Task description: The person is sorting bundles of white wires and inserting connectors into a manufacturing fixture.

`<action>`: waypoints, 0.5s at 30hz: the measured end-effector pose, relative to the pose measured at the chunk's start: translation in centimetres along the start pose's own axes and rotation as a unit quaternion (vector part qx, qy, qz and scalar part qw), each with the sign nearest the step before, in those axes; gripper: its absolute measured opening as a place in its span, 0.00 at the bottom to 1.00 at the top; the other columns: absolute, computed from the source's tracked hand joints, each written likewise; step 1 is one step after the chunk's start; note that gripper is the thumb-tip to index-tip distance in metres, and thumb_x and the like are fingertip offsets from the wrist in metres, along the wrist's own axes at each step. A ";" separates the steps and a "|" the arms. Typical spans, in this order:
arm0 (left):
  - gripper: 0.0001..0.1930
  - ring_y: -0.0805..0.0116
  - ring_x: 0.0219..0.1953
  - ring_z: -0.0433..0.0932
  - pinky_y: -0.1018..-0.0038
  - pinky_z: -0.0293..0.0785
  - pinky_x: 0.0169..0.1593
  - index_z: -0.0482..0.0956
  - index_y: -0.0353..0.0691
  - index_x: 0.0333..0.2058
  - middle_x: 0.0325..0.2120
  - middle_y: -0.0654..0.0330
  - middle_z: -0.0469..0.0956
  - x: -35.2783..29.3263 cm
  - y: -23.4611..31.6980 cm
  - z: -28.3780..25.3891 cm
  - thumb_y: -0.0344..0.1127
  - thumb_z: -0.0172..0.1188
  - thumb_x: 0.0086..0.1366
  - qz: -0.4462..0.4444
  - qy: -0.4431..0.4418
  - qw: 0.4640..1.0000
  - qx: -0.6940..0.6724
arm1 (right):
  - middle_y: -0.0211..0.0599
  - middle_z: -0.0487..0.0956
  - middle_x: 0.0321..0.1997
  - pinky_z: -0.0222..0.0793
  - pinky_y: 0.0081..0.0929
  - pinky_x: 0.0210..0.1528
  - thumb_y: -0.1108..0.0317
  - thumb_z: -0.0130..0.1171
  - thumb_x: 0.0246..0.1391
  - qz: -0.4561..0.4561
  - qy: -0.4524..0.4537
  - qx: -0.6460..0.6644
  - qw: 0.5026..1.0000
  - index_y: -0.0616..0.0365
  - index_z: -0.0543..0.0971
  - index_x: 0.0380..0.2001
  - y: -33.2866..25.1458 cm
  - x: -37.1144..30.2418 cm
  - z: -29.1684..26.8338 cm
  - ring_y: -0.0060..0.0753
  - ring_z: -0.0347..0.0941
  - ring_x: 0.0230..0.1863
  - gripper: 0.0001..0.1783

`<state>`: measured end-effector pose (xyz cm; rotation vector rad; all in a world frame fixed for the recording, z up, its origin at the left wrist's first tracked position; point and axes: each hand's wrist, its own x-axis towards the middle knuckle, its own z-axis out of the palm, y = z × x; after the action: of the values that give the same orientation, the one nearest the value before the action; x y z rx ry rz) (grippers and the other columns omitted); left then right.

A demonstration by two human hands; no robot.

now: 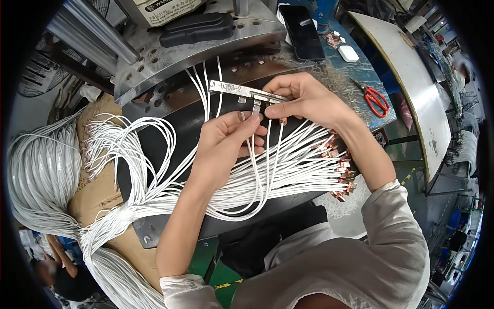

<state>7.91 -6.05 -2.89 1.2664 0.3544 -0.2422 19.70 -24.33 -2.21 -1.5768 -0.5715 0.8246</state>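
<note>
A narrow metal bar fixture [230, 88] with marked lettering is held up above a black work surface [177, 116]. My right hand [311, 102] pinches its right end between thumb and fingers. At the bar's lower edge, my left hand [222, 144] closes on a white cable by its silvery connector [256, 109], which touches or sits in the bar. Other white cables hang from the bar, one with a copper-coloured end [283, 121]. Below my hands lies a thick bundle of white cables [288, 172], its copper and orange connector ends [342, 172] fanned out to the right.
A steel press plate [252, 33] with a black case [196, 29] on it stands at the back. A phone [302, 33], a white box [348, 53] and red-handled scissors [374, 100] lie on the blue table. Coiled cables [43, 170] stand at left; another person [64, 273] is lower left.
</note>
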 end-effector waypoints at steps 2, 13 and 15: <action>0.12 0.75 0.31 0.78 0.77 0.81 0.38 0.81 0.33 0.42 0.31 0.60 0.80 0.3 -0.1 -0.2 0.37 0.60 0.70 0.000 -0.023 0.999 -0.022 | 0.29 0.83 0.33 0.65 0.12 0.28 0.75 0.68 0.53 -0.003 -0.003 0.003 1.000 0.65 0.78 0.45 0.2 0.0 0.1 0.12 0.73 0.28 0.16; 0.14 0.75 0.25 0.79 0.80 0.79 0.30 0.85 0.33 0.36 0.24 0.63 0.78 0.3 -0.2 -0.7 0.41 0.67 0.65 -0.048 -0.010 0.999 0.015 | 0.32 0.83 0.30 0.66 0.14 0.25 0.76 0.71 0.49 -0.019 0.009 -0.050 0.999 0.65 0.79 0.43 -0.1 0.0 -0.6 0.13 0.73 0.25 0.18; 0.15 0.75 0.25 0.79 0.81 0.79 0.30 0.85 0.33 0.36 0.24 0.62 0.79 0.1 -0.2 -0.6 0.42 0.67 0.65 -0.039 -0.006 0.999 0.012 | 0.33 0.83 0.30 0.67 0.14 0.26 0.76 0.72 0.49 -0.003 -0.013 -0.076 0.997 0.65 0.80 0.43 -0.3 0.0 -0.4 0.13 0.74 0.26 0.18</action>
<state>7.86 -5.55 -3.29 1.2761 0.3919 -0.3216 20.07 -24.50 -1.92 -1.7034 -0.6702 0.8132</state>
